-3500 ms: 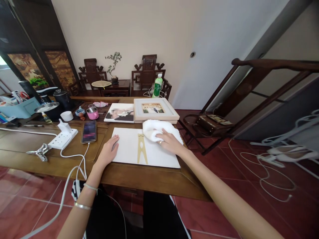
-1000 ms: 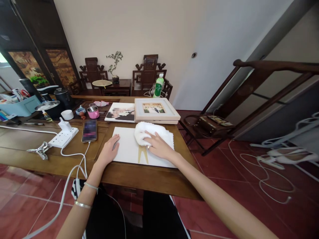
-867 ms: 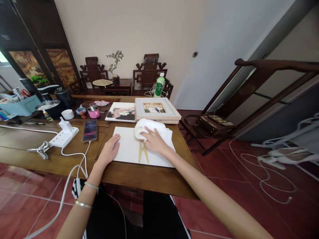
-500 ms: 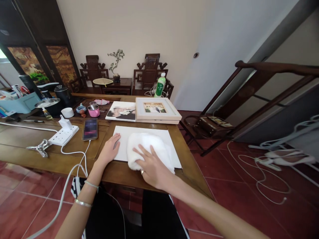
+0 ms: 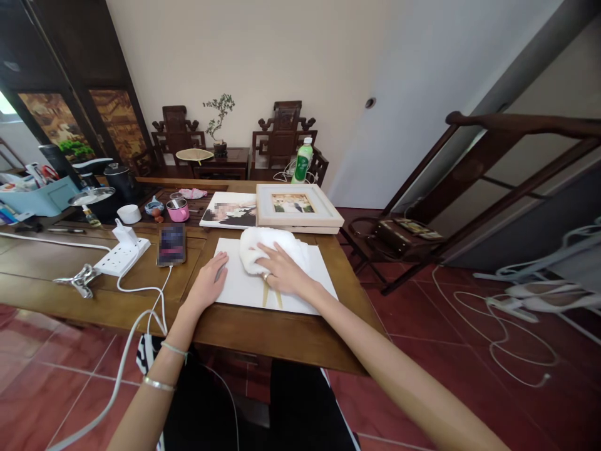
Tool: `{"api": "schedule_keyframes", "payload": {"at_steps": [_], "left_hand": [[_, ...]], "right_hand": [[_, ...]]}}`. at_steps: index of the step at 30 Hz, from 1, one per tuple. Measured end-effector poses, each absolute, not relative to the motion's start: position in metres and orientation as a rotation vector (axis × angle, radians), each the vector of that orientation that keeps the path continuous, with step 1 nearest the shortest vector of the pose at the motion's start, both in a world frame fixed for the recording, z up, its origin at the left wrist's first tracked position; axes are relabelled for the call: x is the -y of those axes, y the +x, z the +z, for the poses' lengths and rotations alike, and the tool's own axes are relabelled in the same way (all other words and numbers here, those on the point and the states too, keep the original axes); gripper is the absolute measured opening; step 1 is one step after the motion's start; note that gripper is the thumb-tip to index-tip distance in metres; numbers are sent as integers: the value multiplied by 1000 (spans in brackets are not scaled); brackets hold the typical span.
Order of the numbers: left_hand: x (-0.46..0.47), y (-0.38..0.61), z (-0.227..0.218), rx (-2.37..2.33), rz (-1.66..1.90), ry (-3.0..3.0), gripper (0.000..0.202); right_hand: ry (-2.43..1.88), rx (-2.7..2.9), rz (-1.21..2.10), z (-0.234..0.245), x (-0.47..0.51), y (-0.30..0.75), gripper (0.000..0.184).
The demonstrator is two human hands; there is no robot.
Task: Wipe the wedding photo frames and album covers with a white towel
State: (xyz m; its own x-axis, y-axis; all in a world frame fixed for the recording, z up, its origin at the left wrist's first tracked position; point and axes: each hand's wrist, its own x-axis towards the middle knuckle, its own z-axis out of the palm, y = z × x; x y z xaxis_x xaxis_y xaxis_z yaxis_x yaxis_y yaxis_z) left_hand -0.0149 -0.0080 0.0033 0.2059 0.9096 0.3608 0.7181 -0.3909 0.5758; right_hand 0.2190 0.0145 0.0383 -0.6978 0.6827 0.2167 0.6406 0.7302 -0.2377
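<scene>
A white board (image 5: 239,291) with a tan stand piece (image 5: 271,299) lies flat on the wooden table (image 5: 263,335) in front of me. My right hand (image 5: 282,274) presses down on a white cloth (image 5: 257,246) near the board's far middle, fingers spread over it. My left hand (image 5: 208,286) rests flat on the board's left edge, fingers stretched out, holding nothing.
Beyond the board lie a framed photo (image 5: 297,207) and a frameless print (image 5: 230,210). To the left sit a phone (image 5: 171,245), a white power strip (image 5: 123,254) with cables, a metal clip (image 5: 79,280), a pink cup (image 5: 177,210). A green bottle (image 5: 302,161) stands behind; wooden railing at right.
My right hand swept the cloth toward me across the board to its near edge, then back to the far middle. My left hand stayed in place.
</scene>
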Motion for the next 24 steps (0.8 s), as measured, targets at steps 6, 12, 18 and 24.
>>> {"api": "schedule_keyframes", "payload": {"at_steps": [6, 12, 18, 24], "left_hand": [[8, -14, 3, -1545, 963, 2203, 45], [9, -15, 5, -1540, 943, 2237, 43], [9, -16, 6, -1500, 950, 2249, 43], [8, -14, 6, -1510, 969, 2215, 43]], "right_hand": [[-1158, 2608, 194, 40, 9, 203, 45], [-1010, 2725, 318, 49, 72, 203, 43], [-718, 2797, 381, 52, 69, 218, 44], [-747, 2752, 310, 44, 12, 225, 39]]}}
